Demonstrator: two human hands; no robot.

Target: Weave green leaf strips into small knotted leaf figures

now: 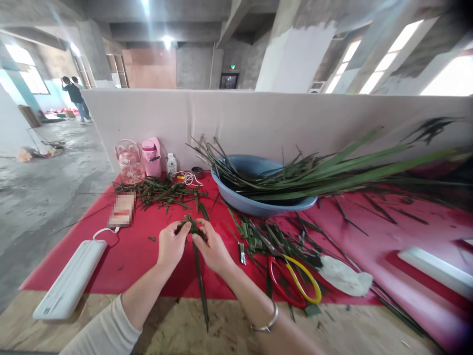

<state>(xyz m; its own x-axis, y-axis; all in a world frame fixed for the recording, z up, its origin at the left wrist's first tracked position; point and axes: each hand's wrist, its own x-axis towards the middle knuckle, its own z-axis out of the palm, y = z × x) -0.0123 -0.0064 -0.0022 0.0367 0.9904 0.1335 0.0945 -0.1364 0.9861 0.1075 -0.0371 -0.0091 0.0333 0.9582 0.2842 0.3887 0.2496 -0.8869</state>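
Observation:
Both my hands meet over the red cloth, pinching a small folded piece of green leaf weaving. My left hand grips its left side with thumb and fingers. My right hand grips the right side. A long green leaf strip hangs from the piece toward me, reaching the wooden board. A silver bangle sits on my right wrist.
A blue basin holds long green leaves. Scissors with red and yellow handles lie right of my hands, beside a white mask and leaf scraps. A white power bank lies left. Pink bottles stand at the back. People stand far left.

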